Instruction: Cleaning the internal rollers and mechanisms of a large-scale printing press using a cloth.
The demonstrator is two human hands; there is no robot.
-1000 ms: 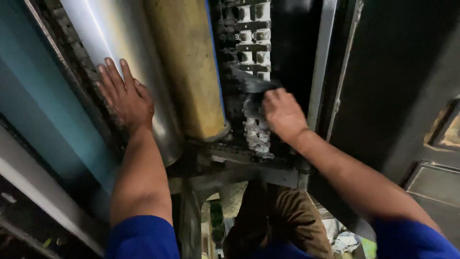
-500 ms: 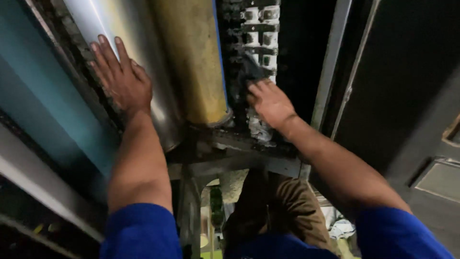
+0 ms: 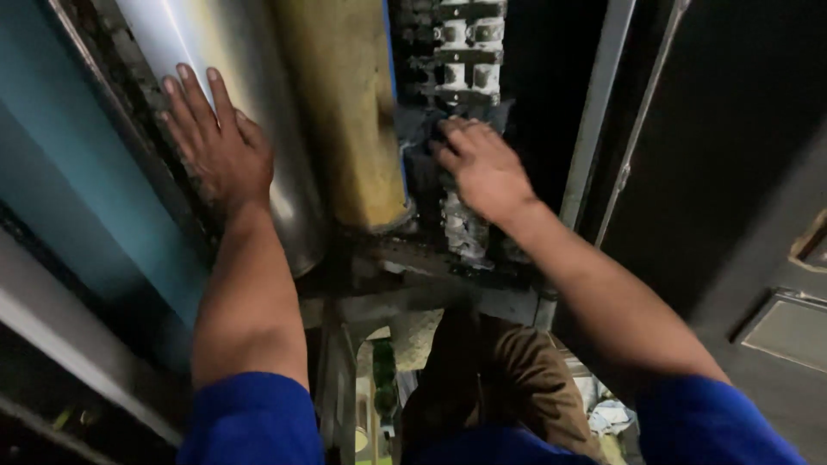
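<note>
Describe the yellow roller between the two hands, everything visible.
The yellow roller is a long cylinder with a dull, stained mustard surface and a thin blue line along its right edge. It lies beside a shiny metal roller on its left, ending near the dark grimy frame. Neither hand touches it.

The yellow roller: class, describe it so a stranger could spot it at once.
Start at the machine's broad silver roller under the left hand. The yellow roller lies beside it, left of the right hand. Only it is dull and mustard-coloured, blue-edged.
</note>
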